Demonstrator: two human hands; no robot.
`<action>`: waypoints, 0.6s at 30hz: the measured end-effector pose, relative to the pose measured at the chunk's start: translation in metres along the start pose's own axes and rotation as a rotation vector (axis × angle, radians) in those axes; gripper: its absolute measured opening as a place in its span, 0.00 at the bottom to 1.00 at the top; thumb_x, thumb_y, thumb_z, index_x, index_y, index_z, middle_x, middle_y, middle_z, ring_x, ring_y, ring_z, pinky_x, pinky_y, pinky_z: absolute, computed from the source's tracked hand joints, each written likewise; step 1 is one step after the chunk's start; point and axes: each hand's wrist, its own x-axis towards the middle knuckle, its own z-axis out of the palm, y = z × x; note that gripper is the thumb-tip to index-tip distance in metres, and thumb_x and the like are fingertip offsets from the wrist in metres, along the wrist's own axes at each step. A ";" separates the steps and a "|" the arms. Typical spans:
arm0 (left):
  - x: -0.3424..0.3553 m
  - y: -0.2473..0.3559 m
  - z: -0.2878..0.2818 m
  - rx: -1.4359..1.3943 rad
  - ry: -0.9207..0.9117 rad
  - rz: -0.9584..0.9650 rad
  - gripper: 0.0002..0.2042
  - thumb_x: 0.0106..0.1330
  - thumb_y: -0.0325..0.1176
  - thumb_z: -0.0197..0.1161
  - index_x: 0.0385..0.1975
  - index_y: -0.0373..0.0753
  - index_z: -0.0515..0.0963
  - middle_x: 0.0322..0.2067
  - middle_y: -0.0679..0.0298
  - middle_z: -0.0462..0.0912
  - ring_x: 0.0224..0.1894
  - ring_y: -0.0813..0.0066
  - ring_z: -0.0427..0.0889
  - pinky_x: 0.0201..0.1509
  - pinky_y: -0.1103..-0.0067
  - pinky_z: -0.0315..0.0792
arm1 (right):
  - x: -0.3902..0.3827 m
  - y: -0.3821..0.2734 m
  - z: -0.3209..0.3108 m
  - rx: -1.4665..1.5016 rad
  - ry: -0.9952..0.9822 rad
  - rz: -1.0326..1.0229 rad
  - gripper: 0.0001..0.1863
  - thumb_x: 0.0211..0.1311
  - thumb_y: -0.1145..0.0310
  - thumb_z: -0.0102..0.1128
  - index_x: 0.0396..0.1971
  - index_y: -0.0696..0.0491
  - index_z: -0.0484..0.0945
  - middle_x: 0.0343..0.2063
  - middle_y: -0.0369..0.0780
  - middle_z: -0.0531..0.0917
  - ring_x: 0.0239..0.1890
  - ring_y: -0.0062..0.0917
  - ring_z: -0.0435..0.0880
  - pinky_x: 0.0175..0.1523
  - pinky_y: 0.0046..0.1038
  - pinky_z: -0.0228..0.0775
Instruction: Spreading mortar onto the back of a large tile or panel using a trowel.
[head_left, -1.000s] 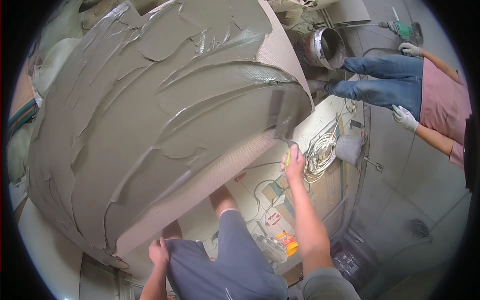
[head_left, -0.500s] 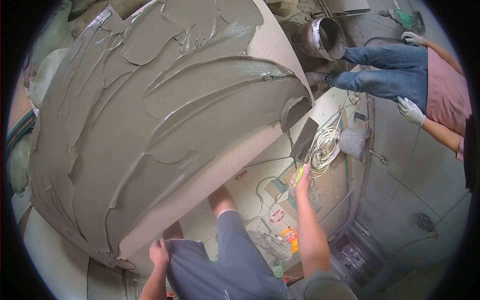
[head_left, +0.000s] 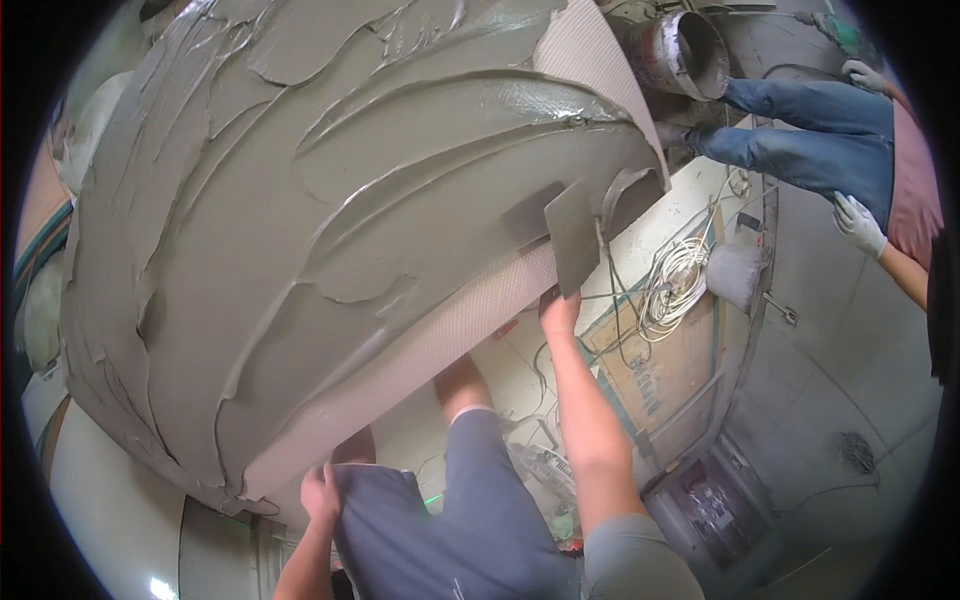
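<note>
A large slab (head_left: 470, 330) with a textured pinkish face, bare along its near and right edges, is spread with thick grey mortar (head_left: 270, 230) in curved ridges. My right hand (head_left: 560, 313) is closed round the handle of a trowel (head_left: 573, 240). The flat rectangular blade stands tilted at the slab's near right edge, next to the mortar; whether it touches, I cannot tell. A lump of mortar (head_left: 632, 200) overhangs the slab's right corner. My left hand (head_left: 320, 492) is closed on the hem of my grey shorts (head_left: 385, 500), below the slab's near edge.
At the right, a person in jeans (head_left: 800, 135) wears white gloves (head_left: 858, 226) beside a mortar-smeared bucket (head_left: 690, 55). A coiled white cable (head_left: 675, 290), a grey bucket (head_left: 735, 275) and a board (head_left: 655, 370) lie beyond my right arm. Green-bodied power tool (head_left: 845, 38) at top right.
My right hand has carried the trowel left and up to the slab's edge, its blade turning upright. My left hand stays at the shorts. The view has shifted slightly.
</note>
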 end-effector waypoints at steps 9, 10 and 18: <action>-0.005 0.010 0.012 -0.080 0.015 0.004 0.22 0.71 0.51 0.52 0.32 0.34 0.79 0.33 0.46 0.81 0.42 0.45 0.79 0.48 0.59 0.71 | -0.039 0.054 0.053 0.199 -0.260 0.278 0.25 0.68 0.63 0.51 0.61 0.58 0.72 0.64 0.45 0.73 0.67 0.34 0.69 0.68 0.34 0.61; -0.005 0.005 0.006 -0.074 0.027 -0.015 0.22 0.71 0.51 0.52 0.32 0.34 0.79 0.33 0.46 0.81 0.42 0.45 0.79 0.48 0.59 0.71 | -0.045 0.036 0.058 0.212 -0.279 0.277 0.25 0.68 0.63 0.51 0.61 0.58 0.72 0.64 0.45 0.73 0.67 0.34 0.69 0.68 0.34 0.61; -0.005 -0.027 -0.015 0.010 0.078 -0.059 0.23 0.71 0.53 0.52 0.33 0.34 0.78 0.36 0.47 0.81 0.45 0.45 0.78 0.50 0.58 0.70 | -0.072 -0.056 0.065 -0.923 -0.823 -0.086 0.26 0.71 0.60 0.46 0.64 0.56 0.70 0.66 0.47 0.69 0.71 0.39 0.63 0.75 0.37 0.48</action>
